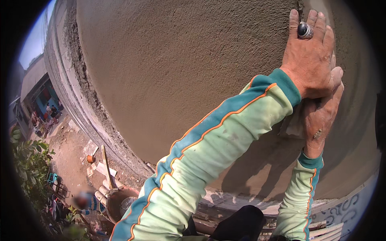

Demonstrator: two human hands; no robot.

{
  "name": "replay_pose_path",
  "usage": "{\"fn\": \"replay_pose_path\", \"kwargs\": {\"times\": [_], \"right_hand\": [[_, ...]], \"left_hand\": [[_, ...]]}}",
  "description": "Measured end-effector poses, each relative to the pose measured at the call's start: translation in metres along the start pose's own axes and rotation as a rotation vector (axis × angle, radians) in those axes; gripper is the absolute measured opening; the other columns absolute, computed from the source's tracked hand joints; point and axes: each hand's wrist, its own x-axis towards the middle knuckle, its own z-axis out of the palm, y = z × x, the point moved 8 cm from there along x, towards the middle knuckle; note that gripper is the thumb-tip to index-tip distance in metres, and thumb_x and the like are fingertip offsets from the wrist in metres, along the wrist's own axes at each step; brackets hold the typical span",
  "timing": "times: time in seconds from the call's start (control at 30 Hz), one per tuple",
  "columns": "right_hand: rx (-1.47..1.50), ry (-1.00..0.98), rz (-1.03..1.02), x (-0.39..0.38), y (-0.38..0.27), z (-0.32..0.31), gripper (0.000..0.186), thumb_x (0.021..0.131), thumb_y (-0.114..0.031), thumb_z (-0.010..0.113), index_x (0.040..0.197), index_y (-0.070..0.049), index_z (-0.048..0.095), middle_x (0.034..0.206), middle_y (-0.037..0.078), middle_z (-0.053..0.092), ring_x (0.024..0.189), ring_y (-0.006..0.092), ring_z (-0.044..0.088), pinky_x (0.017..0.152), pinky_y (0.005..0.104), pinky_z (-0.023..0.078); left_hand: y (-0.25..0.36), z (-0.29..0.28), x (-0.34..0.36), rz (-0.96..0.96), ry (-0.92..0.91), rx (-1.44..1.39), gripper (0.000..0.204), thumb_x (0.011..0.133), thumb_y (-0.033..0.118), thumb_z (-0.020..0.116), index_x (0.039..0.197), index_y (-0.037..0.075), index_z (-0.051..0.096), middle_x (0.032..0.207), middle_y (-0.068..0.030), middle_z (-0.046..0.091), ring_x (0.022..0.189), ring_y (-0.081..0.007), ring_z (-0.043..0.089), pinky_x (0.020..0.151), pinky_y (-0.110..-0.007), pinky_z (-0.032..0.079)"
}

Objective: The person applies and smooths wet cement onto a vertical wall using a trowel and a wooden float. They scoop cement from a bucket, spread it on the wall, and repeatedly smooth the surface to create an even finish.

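A large wall of wet grey-brown plaster [185, 60] fills most of the view. My left hand [307, 60], wearing a ring with a dark stone, is laid flat with fingers stretched upward over a pale flat plastering float [294, 127]. The float lies against the plaster, mostly hidden beneath my hands. Just below, my right hand [321, 118], smudged with plaster, is closed around the float; its fingers are partly covered by my left hand. Both wrists cross close together at the right.
A rough unplastered edge [86, 76] runs down the wall's left side. Far below left are a bucket [122, 203], a wooden plank [106, 164], a small orange pot [91, 159], leafy plants [30, 160] and a person with a blurred head [86, 201]. Several people sit near a building.
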Motion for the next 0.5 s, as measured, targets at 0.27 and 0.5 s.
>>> {"fn": "replay_pose_path", "kwargs": {"times": [0.27, 0.5], "right_hand": [[-0.003, 0.057, 0.415, -0.168, 0.062, -0.015, 0.083, 0.094, -0.012, 0.071, 0.164, 0.003, 0.030, 0.159, 0.027, 0.037, 0.144, 0.0472, 0.043, 0.119, 0.0502, 0.040], [0.099, -0.004, 0.451, -0.180, -0.024, 0.032, 0.093, 0.092, -0.009, 0.071, 0.167, 0.005, 0.017, 0.160, 0.034, 0.029, 0.147, 0.0514, 0.037, 0.120, 0.0537, 0.037]], "left_hand": [[0.105, 0.091, -0.132, 0.199, -0.472, -0.014, 0.088, 0.092, 0.066, 0.062, 0.154, 0.004, 0.053, 0.167, -0.0211, 0.040, 0.160, -0.0354, 0.030, 0.133, -0.062, 0.009], [0.077, -0.065, -0.305, -0.138, -0.542, -0.091, 0.085, 0.098, 0.066, 0.057, 0.161, 0.010, 0.044, 0.170, -0.0260, 0.031, 0.159, -0.0455, 0.028, 0.126, -0.070, 0.011]]}}
